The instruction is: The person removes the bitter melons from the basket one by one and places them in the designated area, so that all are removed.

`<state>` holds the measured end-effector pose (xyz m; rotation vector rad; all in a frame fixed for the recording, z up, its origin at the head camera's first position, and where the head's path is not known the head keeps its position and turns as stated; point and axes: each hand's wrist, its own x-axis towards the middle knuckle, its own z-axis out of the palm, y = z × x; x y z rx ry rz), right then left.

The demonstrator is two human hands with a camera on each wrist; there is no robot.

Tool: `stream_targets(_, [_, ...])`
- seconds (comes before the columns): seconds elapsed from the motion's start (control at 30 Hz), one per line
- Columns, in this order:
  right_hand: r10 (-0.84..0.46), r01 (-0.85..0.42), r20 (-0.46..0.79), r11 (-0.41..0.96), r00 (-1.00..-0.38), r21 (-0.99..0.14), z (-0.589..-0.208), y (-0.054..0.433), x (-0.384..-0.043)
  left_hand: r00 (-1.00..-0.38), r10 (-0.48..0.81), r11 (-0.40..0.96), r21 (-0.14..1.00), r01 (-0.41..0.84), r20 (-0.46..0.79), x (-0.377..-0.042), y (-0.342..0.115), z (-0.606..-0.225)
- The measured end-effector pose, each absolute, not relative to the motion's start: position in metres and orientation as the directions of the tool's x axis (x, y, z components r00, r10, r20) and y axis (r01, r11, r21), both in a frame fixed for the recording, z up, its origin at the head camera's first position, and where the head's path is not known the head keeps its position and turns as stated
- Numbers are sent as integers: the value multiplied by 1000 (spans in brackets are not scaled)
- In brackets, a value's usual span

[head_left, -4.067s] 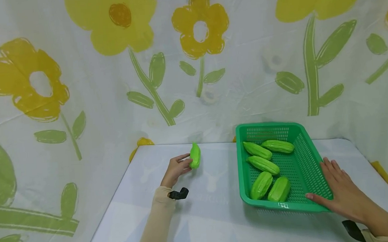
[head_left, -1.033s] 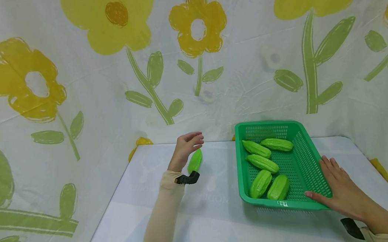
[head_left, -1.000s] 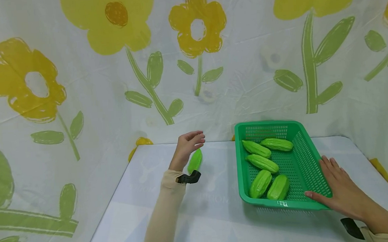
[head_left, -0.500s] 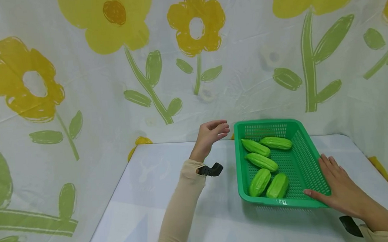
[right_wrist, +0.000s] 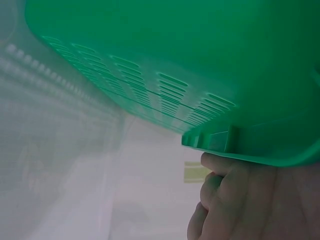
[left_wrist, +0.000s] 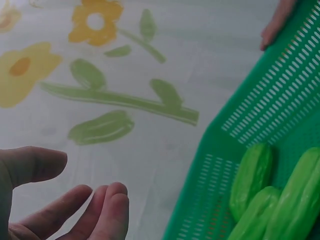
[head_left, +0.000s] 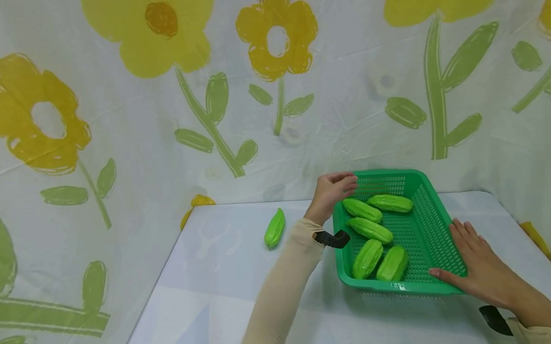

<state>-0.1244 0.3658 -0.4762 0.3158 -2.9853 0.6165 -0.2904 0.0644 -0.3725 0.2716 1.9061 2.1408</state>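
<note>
In the head view my left hand (head_left: 332, 196) is raised over the back left corner of the green plastic basket (head_left: 340, 263), fingers loosely bent and holding nothing. The left wrist view shows a gap between its thumb (left_wrist: 40, 164) and fingers. My right hand (head_left: 487, 269) rests along the basket's right rim, fingers straight, thumb at the front rim. Several green bitter melons lie in the basket, among them one at the back (head_left: 391, 203) and one at the front (head_left: 392, 264). Another bitter melon (head_left: 275, 229) lies on the table, left of the basket and apart from both hands.
A white table (head_left: 217, 302) with a faint pattern bears the basket. Behind it and at the sides hangs a white curtain (head_left: 347, 109) printed with yellow flowers. Dark wrist cameras sit on both wrists, the left one (head_left: 331, 239) in front of the basket's left rim.
About four seconds ago my left hand held the lone bitter melon; by one second ago it had let go. Since then it has moved right to the basket. The right hand stays on the rim.
</note>
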Motion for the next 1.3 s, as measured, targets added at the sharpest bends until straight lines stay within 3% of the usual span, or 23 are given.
stream_targets(0.5, [-173,-203,110,896,-979,-395,-474,368,-125,-971,179,51,987,-151,-158,-290,104,-400])
stream_targets(0.67, [-172,-200,105,897,-979,-395,-476,367,-125,-976,132,157,976,-152,-173,-289,112,-407])
stream_targets(0.9, [-180,-205,99,893,-979,-400,-476,367,-126,-976,101,412,901,-134,-192,-285,117,-414])
stream_targets(1.3, [-183,-205,94,888,-979,-412,-476,366,-127,-962,90,441,877,-192,-257,-286,123,-425])
